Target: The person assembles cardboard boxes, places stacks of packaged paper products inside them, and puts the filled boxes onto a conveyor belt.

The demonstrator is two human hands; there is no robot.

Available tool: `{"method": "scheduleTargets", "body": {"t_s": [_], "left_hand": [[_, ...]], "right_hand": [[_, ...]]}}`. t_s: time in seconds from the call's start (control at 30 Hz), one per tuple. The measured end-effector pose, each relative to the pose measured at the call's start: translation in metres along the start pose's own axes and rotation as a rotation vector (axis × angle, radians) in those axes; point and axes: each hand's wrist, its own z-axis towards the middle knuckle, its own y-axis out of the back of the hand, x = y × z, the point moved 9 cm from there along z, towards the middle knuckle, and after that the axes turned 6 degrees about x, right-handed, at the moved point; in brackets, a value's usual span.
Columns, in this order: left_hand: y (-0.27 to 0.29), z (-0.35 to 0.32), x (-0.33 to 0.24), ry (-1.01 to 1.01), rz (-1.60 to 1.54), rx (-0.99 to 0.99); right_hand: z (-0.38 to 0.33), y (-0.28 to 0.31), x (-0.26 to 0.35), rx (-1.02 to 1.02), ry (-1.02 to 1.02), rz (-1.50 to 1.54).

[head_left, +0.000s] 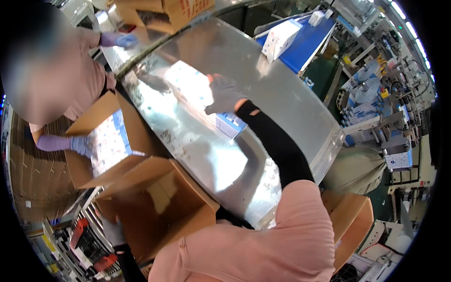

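An open cardboard box (159,207) with a bare inside stands in front of me, tilted toward the metal table. My left hand (112,231), in a grey glove, is closed on its left edge. Over the metal table (277,108) reaches my right hand (226,95), also grey-gloved, its fingers bent around a white-and-blue pack (230,125). The pack's blue end shows below my wrist; glare washes out part of its white side. Another white pack (185,75) with small dots lies just beyond, and I cannot tell whether the two touch.
A co-worker's gloved hand (82,145) rests on packs inside a second carton (134,124) at left. Flattened cartons (40,169) are stacked behind. A blue conveyor (305,44) carries a white pack (281,40) at the far right. Another carton (352,225) stands by my right side.
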Motion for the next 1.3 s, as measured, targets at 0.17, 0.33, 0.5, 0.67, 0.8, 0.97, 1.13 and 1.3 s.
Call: {"method": "scheduleTargets", "body": {"t_s": [0.17, 0.33, 0.5, 0.67, 0.8, 0.97, 1.13, 1.3], "left_hand": [[0.038, 0.024, -0.07, -0.182, 0.124, -0.089], [0.049, -0.008, -0.363, -1.063, -0.207, 0.076], [-0.023, -0.013, -0.497, -1.479, 0.249, 0.092], [-0.058, -0.012, -0.537, -1.533, 0.382, 0.089], [-0.06, 0.003, -0.525, -1.445, 0.501, 0.049], [-0.056, -0.015, -0.503, -1.423, 0.4, -0.033], [-0.033, -0.061, -0.441, -1.484, 0.161, -0.28], [0.142, -0.104, -0.343, -1.43, -0.368, -0.536]], "right_hand": [[-0.051, 0.02, 0.009, 0.41, -0.186, 0.114], [-0.069, 0.016, 0.029, 0.786, -0.084, 0.226], [0.008, 0.044, -0.103, 0.484, -0.08, -0.202], [0.058, 0.016, -0.211, 0.313, -0.089, -0.436], [0.098, -0.002, -0.095, 0.037, -0.124, -0.359], [0.035, -0.001, -0.062, 0.108, -0.169, -0.048], [-0.062, 0.04, -0.095, 0.165, -0.599, 0.123], [-0.137, 0.015, -0.159, 0.082, -0.862, 1.14]]}}
